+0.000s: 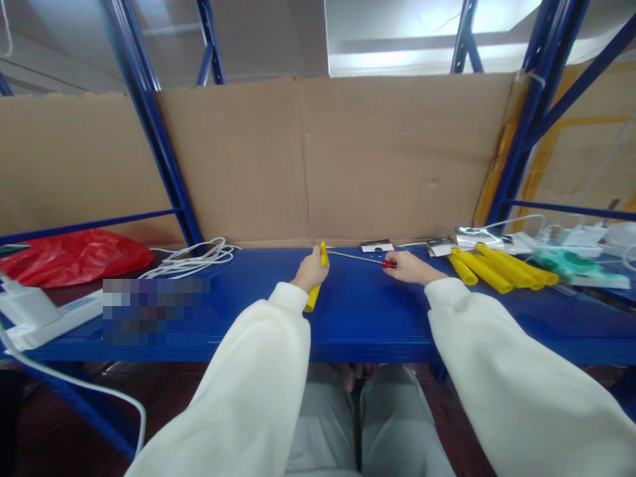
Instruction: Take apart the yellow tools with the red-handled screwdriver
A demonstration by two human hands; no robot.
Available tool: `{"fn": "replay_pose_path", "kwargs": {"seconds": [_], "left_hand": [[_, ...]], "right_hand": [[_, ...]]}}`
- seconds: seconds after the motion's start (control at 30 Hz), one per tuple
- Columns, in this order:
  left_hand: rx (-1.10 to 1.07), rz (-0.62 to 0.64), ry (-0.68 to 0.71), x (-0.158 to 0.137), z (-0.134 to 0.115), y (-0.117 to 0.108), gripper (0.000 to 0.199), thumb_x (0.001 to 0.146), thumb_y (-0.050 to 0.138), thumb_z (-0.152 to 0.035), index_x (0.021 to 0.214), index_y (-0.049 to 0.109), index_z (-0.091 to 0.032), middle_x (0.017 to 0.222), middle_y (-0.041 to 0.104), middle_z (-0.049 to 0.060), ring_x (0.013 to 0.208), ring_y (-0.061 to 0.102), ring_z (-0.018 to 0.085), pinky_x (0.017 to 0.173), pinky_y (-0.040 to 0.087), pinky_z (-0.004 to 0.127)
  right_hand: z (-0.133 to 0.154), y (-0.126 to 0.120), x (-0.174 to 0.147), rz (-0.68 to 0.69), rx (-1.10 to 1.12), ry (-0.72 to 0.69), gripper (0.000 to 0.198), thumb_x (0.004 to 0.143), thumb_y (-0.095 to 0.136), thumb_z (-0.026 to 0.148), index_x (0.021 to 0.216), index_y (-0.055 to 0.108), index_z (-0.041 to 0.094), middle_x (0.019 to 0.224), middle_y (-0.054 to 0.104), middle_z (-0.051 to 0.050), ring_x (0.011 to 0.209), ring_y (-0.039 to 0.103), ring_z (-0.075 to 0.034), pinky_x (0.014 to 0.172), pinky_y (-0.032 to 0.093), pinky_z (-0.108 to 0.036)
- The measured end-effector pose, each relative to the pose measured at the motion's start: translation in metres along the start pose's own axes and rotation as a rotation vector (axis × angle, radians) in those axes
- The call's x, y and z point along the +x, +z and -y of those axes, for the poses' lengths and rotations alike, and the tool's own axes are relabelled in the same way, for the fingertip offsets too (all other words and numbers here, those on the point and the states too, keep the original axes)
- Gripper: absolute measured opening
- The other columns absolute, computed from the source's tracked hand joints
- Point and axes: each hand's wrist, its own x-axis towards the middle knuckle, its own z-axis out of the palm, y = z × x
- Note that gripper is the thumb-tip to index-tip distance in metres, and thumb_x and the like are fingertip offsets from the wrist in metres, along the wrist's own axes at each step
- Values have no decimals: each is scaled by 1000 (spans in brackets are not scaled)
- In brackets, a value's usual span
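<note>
Near the middle of the blue shelf, my left hand (pixel 309 269) is closed around a yellow tube (pixel 313 299), which stands nearly upright in the view, its ends showing above and below the fist. My right hand (pixel 411 267) grips the red handle of a screwdriver (pixel 356 257). Its long metal shaft points left, and the tip reaches the upper part of the yellow tube; whether it touches I cannot tell. Several more yellow tubes (pixel 479 270) lie in a group to the right of my right hand.
Behind the blue shelf (pixel 368 315) stands a cardboard panel (pixel 397 152). Small packets (pixel 376 246) lie along the back. To the left are a coiled white cable (pixel 201 260), a red plastic bag (pixel 79 255) and a white power strip (pixel 64 318). A green-and-white item (pixel 571 266) lies far right.
</note>
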Motion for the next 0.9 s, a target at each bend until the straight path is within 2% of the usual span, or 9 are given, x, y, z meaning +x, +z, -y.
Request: {"fn": "replay_pose_path", "kwargs": {"seconds": [0.13, 0.27, 0.43, 0.53, 0.67, 0.77, 0.9], "left_hand": [[-6, 4, -15, 1, 1, 0, 37, 94, 57, -22, 128, 46, -14, 120, 70, 22, 95, 75, 28, 81, 57, 36], [4, -7, -21, 1, 1, 1, 35, 94, 56, -23, 127, 48, -13, 120, 70, 22, 95, 75, 28, 81, 57, 36], [-13, -4, -27, 1, 0, 1, 36, 94, 56, -23, 129, 50, -14, 119, 71, 20, 94, 75, 27, 82, 57, 35], [-25, -17, -25, 1, 0, 1, 36, 93, 58, -22, 128, 51, -15, 120, 71, 20, 92, 75, 27, 81, 58, 36], [-33, -14, -31, 0, 0, 0, 37, 93, 58, -22, 129, 50, -15, 120, 71, 20, 92, 75, 27, 81, 58, 37], [-37, -6, -37, 0, -1, 0, 37, 93, 57, -21, 129, 50, -15, 117, 72, 20, 93, 75, 28, 81, 58, 37], [-18, -1, -38, 0, -1, 0, 36, 94, 56, -22, 128, 49, -15, 119, 71, 21, 93, 75, 27, 81, 58, 36]], "right_hand": [[3, 0, 1, 69, 12, 14, 13, 83, 57, 16, 82, 69, 17, 82, 74, -8, 71, 64, -18, 66, 43, -25], [0, 0, 1, 24, 2, -16, 13, 83, 57, 16, 81, 70, 16, 83, 74, -10, 72, 64, -19, 68, 44, -26], [-3, -3, -1, 22, 38, -51, 15, 85, 63, 29, 76, 69, 18, 71, 70, -6, 64, 61, -18, 64, 42, -27], [-2, -4, -1, 48, 61, -32, 17, 86, 65, 31, 75, 67, 19, 69, 69, -5, 63, 61, -18, 63, 41, -26], [-2, -1, 0, 45, 39, 15, 17, 89, 62, 31, 80, 68, 18, 73, 70, -7, 65, 62, -19, 63, 42, -27], [-4, 1, 1, 44, 47, -12, 18, 91, 59, 31, 84, 69, 18, 78, 72, -8, 69, 64, -19, 65, 44, -26], [-4, 0, 1, 17, 46, -57, 16, 88, 63, 30, 77, 67, 19, 84, 73, -9, 74, 65, -20, 69, 45, -27]]}}
